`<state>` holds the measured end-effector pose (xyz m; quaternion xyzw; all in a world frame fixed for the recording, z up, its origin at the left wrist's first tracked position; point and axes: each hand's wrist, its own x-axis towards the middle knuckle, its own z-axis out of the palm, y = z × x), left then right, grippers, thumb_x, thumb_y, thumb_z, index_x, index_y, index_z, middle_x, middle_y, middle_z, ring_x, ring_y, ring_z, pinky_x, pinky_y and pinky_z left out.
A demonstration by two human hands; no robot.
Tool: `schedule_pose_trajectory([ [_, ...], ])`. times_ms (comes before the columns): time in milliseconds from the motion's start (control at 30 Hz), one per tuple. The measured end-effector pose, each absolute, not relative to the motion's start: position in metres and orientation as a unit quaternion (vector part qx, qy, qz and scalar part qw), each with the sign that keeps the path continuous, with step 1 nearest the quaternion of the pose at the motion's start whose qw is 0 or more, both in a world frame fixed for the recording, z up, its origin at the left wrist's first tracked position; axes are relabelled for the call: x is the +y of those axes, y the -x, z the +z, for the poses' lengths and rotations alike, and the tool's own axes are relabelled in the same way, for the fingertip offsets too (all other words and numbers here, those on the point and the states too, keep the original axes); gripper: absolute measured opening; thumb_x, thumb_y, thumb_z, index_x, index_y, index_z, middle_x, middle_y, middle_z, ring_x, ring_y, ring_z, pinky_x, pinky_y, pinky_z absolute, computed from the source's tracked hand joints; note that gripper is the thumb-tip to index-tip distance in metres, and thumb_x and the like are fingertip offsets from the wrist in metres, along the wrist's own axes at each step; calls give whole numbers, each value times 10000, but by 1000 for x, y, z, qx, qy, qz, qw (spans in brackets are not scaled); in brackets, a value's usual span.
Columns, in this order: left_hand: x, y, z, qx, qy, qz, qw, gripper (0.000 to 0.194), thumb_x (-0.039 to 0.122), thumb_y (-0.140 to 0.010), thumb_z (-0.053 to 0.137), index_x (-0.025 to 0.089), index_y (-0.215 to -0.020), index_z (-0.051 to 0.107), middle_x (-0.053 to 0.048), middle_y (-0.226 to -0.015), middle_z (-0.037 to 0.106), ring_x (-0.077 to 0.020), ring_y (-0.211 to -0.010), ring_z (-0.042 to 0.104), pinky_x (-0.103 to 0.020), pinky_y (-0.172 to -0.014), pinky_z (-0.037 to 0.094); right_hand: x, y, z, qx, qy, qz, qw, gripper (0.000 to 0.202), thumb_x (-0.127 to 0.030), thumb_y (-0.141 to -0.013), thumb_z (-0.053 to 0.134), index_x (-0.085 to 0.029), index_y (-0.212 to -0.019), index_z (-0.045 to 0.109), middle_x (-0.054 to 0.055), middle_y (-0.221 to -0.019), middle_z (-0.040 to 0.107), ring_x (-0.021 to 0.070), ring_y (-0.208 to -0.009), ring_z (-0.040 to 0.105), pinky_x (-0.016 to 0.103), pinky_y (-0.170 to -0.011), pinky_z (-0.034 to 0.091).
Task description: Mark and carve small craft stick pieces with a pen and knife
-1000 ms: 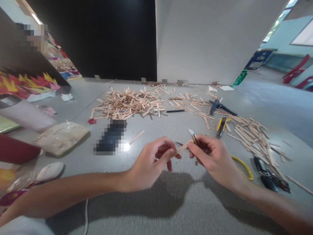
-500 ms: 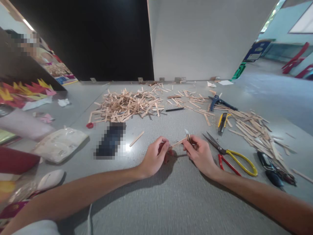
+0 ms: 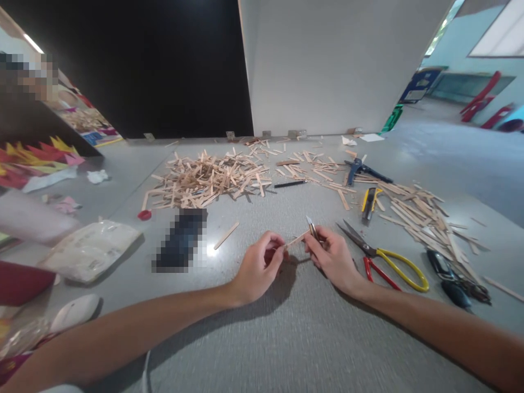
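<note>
My left hand (image 3: 258,268) is closed in a pinch on the left end of a thin wooden craft stick (image 3: 298,239) above the grey table. With my right hand (image 3: 334,261) I grip a craft knife (image 3: 310,225), its pointed blade angled up and away from me. The fingertips of that hand also touch the stick's right end. Part of the knife's handle is hidden by my fingers. Just right of the right hand lie scissors (image 3: 370,251) with one yellow and one red handle. A single loose craft stick (image 3: 226,236) rests to the left of my left hand.
Beyond my hands is a heap of craft sticks (image 3: 213,177), with a black pencil-like rod (image 3: 290,184) nearby. More sticks (image 3: 426,215), a yellow utility knife (image 3: 369,204) and a dark blue tool (image 3: 362,170) lie right. A plastic packet (image 3: 98,250) and white mouse (image 3: 76,313) are left.
The view has shifted slightly, so most table items appear a little further left. My left hand has turned slightly around the stick; both hands keep their hold.
</note>
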<state>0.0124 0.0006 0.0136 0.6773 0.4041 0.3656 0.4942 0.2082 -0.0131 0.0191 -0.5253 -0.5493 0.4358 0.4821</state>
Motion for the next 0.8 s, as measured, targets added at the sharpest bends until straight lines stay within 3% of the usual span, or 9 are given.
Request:
schedule_pose_trajectory([
  [267,1,-12,13,412,-686,360,480,207,433,-999,570,229,-1038,577,-25,-828,731,-152,-613,658,-231,-522,482,-13,-210,17,-551,524,439,478,446,-620,-943,667,-226,-770,552,-35,-646,540,77,-447,394,204,-366,292],
  [567,3,-12,13,398,-686,381,475,187,392,-1020,519,224,-988,593,33,-732,626,-108,-505,579,-206,-478,447,-11,-211,14,-548,518,445,483,480,-667,-920,682,-228,-769,560,-34,-650,539,79,-441,394,218,-364,278],
  [800,3,-13,13,393,-679,386,484,176,376,-1029,534,215,-995,594,14,-782,672,-97,-499,596,-196,-479,457,-11,-211,14,-553,512,446,482,467,-643,-925,689,-228,-760,553,-32,-653,542,73,-433,388,214,-362,273],
])
